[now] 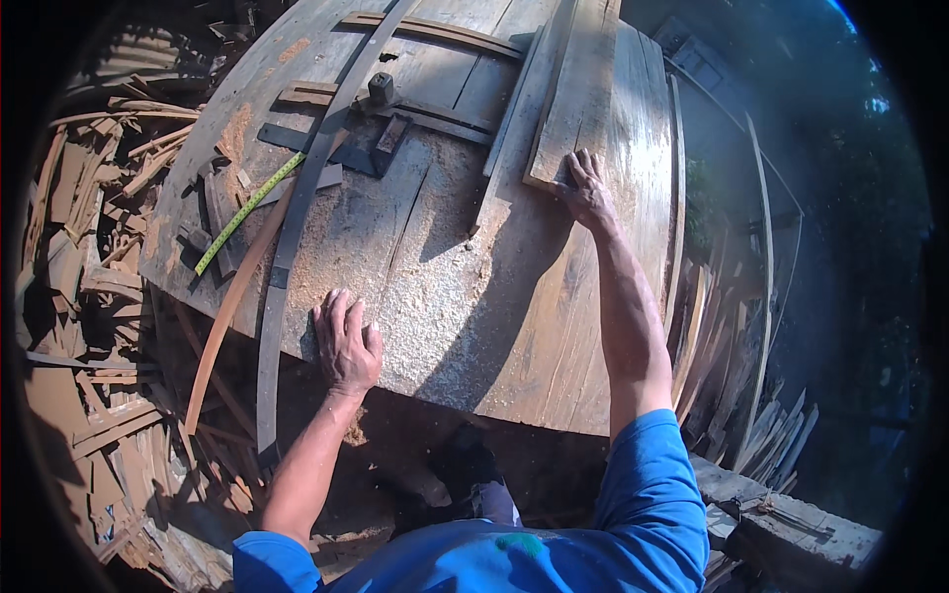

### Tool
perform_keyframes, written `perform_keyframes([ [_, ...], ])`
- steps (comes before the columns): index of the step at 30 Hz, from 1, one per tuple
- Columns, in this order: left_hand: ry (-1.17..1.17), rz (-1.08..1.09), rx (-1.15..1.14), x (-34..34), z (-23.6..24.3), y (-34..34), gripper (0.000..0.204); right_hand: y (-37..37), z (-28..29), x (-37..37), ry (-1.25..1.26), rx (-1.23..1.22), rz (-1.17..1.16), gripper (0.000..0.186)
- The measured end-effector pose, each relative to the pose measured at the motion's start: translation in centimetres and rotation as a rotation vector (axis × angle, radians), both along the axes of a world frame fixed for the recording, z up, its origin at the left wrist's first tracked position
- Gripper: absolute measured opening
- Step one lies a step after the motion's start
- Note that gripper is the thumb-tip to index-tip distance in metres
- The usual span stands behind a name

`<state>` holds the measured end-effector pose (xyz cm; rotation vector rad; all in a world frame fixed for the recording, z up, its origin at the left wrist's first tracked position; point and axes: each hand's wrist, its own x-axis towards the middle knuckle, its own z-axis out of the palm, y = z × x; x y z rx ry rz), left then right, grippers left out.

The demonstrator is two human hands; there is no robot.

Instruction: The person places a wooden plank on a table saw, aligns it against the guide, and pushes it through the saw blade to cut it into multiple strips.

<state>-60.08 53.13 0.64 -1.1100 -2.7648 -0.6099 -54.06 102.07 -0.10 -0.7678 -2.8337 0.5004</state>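
My left hand (348, 346) rests with its fingers apart near the front edge of a worn wooden tabletop (554, 385), beside a spread of pale sawdust (435, 316). It holds nothing. Farther off, my right hand (590, 188) grips the near corner of a thick wooden plank (575, 94), fingers over its surface and thumb at its end. The plank points away from me along the table. A narrower wooden strip (506, 138) lies along its left side. The underside of the right hand is hidden.
A long dark strip (297, 217) and a reddish-brown strip (237, 311) overhang the table's left front edge. Near them lie a yellow-green tape measure blade (249, 212), a dark metal block (381, 89) and several battens (435, 35). Scrap wood (99, 267) piles up at the left.
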Motion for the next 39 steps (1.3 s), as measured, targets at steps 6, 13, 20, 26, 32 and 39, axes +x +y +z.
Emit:
perform_keyframes([
  [6, 0.001, 0.0, -0.002, 0.0, 0.1, 0.1, 0.044, 0.4, 0.0, -0.2, -0.002, -0.005, 0.003, 0.081],
  [13, -0.01, 0.017, -0.005, -0.1, 0.3, 0.1, 0.043, 1.1, -0.2, -0.7, -0.018, 0.021, 0.01, 0.077],
  [20, -0.003, 0.006, 0.016, 0.0, 0.5, 0.2, 0.043, 2.2, -0.7, -1.0, -0.001, 0.007, 0.028, 0.08],
  [26, 0.001, 0.007, 0.021, -0.1, 0.6, 0.2, 0.043, 3.2, -1.5, -1.2, 0.054, 0.009, 0.05, 0.078],
  [32, -0.001, 0.012, 0.014, -0.1, 0.5, 0.2, 0.042, 3.5, -1.4, -1.5, 0.042, 0.025, 0.043, 0.078],
  [39, 0.007, 0.01, 0.0, -0.1, 0.5, 0.2, 0.042, 3.8, -0.7, -1.9, 0.036, -0.006, 0.034, 0.077],
])
